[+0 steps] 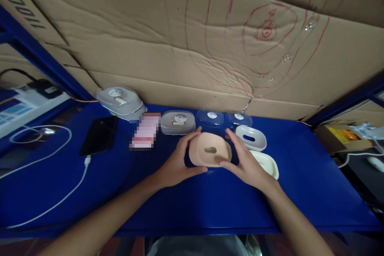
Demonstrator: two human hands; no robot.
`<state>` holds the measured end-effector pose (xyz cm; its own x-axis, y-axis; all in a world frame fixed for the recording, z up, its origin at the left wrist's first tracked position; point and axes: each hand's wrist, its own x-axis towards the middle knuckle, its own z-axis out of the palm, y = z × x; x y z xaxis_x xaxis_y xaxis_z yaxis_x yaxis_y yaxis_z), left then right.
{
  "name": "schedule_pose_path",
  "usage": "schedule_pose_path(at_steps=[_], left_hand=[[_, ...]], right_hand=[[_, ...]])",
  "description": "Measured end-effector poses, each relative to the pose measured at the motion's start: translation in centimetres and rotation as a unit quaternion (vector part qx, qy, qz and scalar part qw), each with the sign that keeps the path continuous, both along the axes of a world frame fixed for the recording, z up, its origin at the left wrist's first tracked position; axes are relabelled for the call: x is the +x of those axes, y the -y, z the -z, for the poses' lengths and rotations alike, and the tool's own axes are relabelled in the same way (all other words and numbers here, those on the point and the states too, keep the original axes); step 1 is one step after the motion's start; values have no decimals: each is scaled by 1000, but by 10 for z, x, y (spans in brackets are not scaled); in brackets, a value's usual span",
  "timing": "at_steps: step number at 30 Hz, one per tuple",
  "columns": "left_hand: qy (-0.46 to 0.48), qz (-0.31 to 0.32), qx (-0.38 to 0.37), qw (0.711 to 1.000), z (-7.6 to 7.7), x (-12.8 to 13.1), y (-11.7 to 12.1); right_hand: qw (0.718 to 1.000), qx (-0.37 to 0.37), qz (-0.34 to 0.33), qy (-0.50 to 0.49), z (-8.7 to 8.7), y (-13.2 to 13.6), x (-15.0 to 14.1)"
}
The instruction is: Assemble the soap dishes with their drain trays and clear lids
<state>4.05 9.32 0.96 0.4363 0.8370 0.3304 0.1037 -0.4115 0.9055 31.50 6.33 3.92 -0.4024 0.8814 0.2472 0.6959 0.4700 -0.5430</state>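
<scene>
My left hand [177, 164] and my right hand [244, 160] together grip a peach-coloured oval tray [210, 150] with a slot in its middle, held just above the blue table [315, 184]. The left fingers curl round its left edge, the right fingers wrap its right edge. Just right of it a white slotted tray [251, 138] sits on the table. A cream tray [267, 163] lies partly behind my right hand. Behind the peach tray stand clear lidded boxes [210, 118], [238, 119] and a grey-based one [177, 122].
A stack of clear lids [120, 102] sits at the back left. A black phone [99, 135] with a white cable [60, 196] lies on the left, next to a pink blurred card [146, 131]. Cardboard sheets [210, 40] wall the back. Clutter lies beyond both table ends.
</scene>
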Motion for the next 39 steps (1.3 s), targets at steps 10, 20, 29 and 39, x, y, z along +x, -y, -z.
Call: schedule_pose_path(at_steps=[10,20,29,39], left_hand=[[-169,-41,23,985,18,8,6],[-306,-64,54,948,19,5,0],[-276,-38,3,960,12,-1,-3],[-246,-48,-16,968,9,-4,-6]], right_hand=[[992,-7,-71,103,-3,-1,-1],[992,1,-63,109,20,-12,3],[989,-13,-87,115,20,-11,-19],[1000,6,-16,25,20,-41,-10]])
